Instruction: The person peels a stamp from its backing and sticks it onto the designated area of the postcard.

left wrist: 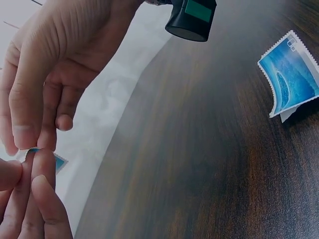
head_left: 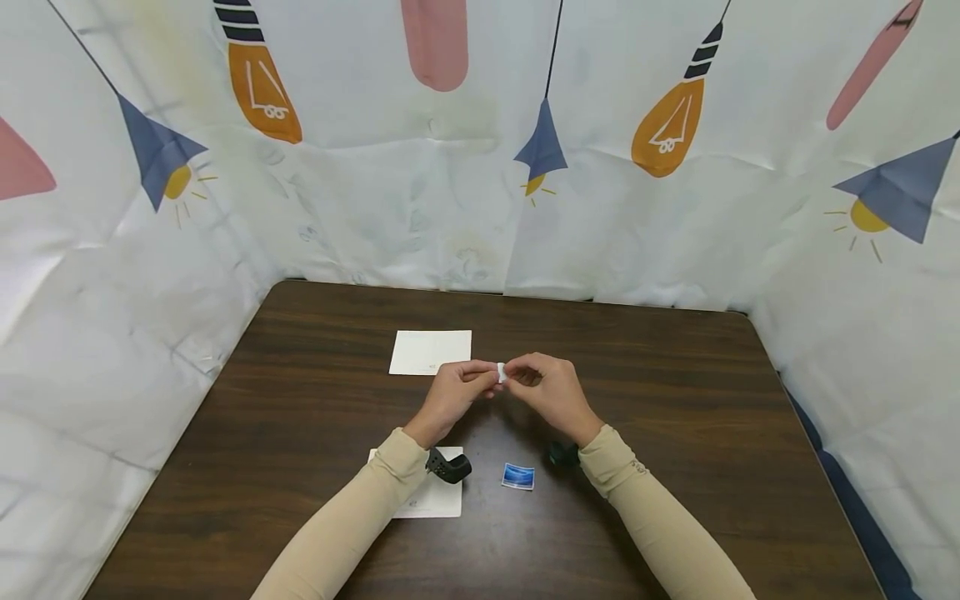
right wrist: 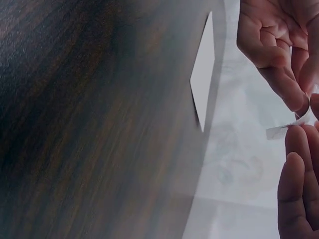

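Fingers (left wrist: 44, 163) hide most of the held blue stamp (left wrist: 60, 163).

White, creased sheeting (head_left: 390, 217) walls left, back and right. Printed motifs: orange bulbs (head_left: 262, 92), blue lampshades (head_left: 542, 146), pink shapes (head_left: 435, 42). Tabletop (head_left: 690, 375) dark-brown wood grain, far corners rounded, soft sheen. Dark-blue strip (head_left: 855, 500) beyond right edge.

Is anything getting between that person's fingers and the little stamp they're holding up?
Nothing visible is: the left hand and right hand both pinch the held stamp directly, from opposite sides. The other stamp lies apart on the table.
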`<state>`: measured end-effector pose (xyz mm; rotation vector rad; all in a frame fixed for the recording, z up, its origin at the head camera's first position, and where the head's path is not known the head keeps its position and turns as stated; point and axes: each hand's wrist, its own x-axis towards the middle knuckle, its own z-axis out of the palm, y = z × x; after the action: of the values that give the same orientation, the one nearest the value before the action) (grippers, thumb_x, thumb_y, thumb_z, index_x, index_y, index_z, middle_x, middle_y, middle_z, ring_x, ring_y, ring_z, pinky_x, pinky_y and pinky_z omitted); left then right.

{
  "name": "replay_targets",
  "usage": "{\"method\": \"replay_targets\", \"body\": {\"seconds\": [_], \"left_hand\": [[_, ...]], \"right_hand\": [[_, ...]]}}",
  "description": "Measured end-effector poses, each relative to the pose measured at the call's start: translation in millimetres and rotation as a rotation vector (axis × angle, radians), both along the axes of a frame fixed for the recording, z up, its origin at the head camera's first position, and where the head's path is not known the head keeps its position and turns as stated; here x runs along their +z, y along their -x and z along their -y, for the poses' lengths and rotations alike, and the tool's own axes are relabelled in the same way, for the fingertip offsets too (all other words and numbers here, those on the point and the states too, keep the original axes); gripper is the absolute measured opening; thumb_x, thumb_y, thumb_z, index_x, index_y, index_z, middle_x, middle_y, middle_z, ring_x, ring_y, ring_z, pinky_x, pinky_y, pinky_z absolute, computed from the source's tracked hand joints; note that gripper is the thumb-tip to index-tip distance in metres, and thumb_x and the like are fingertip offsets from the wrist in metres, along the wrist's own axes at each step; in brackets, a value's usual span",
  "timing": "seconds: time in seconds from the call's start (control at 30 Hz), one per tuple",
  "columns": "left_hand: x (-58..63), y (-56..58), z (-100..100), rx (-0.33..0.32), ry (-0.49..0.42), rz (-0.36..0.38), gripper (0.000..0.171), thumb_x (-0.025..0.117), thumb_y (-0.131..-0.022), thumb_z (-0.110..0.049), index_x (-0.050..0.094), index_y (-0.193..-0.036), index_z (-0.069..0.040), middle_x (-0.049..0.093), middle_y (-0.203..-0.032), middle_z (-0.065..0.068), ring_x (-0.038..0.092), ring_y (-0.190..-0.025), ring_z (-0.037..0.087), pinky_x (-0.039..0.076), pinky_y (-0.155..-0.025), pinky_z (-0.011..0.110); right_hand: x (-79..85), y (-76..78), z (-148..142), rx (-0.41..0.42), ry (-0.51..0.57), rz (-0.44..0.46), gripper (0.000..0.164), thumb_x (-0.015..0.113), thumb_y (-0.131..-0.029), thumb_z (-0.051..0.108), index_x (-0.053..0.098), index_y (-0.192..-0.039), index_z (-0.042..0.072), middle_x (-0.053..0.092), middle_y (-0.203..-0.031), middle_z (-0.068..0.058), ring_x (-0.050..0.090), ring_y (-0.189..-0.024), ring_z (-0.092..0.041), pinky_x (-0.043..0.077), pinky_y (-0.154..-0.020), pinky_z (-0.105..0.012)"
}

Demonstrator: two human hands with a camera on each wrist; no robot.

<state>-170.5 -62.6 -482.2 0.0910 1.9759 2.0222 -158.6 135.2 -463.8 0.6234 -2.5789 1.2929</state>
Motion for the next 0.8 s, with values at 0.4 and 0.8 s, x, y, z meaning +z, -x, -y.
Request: {"method": "replay_targets", "body": {"seconds": [0.4, 0.8], "left_hand": [[-0.2, -1.7, -1.6, 0.018, 0.001, -0.006, 0.024, 0.068, -0.099, -0.007, 0.072, -0.117, 0.007, 0.080, -0.100, 0.014, 0.074, -0.081, 0.005, 0.062, -0.077, 0.019], [-2.2, -1.8, -0.8, 0.005, 0.022, -0.016, 0.026, 0.068, -0.099, -0.010, 0.073, -0.120, 0.005, 0.079, -0.109, 0.020, 0.076, -0.086, 0.007, 0.063, -0.081, 0.021]], "right_hand": [[-4.8, 2.0, -0.1, -0.003, -0.003, 0.002, 0.016, 0.085, -0.085, 0.011, 0.080, -0.100, 0.011, 0.079, -0.095, -0.003, 0.073, -0.080, -0.012, 0.065, -0.075, -0.029], [-6.6, 3.1, -2.7, 0.016, -0.019, 0.025, 0.013, 0.083, -0.088, 0.012, 0.082, -0.101, 0.011, 0.079, -0.096, -0.004, 0.073, -0.084, -0.013, 0.065, -0.079, -0.030]]}}
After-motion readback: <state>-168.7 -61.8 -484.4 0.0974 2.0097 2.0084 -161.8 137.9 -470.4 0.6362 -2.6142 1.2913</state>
